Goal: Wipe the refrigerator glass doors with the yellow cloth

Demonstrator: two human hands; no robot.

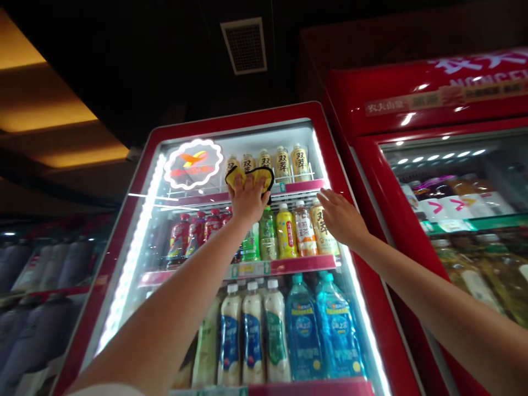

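My left hand (247, 199) presses a yellow cloth (259, 177) with a dark border flat against the upper glass door (206, 206) of a lit drinks fridge. Its fingers lie over the cloth, in front of the top shelf. To the right, my right hand (340, 217) has its fingers stretched out at the right side of the same door and holds nothing. Whether its palm touches the glass I cannot tell. Behind the glass, yellow-labelled bottles (282, 164) line the top shelf, and mixed drink bottles (286, 231) stand on the shelf below.
The fridge's red frame (247, 114) surrounds the door. Large blue bottles (305, 330) and white-capped bottles (252, 335) fill the lower shelf. A second red fridge (355, 110) stands close on the right. Overhead are a ceiling vent (244, 47) and, at left, yellow-lit panels (45, 104).
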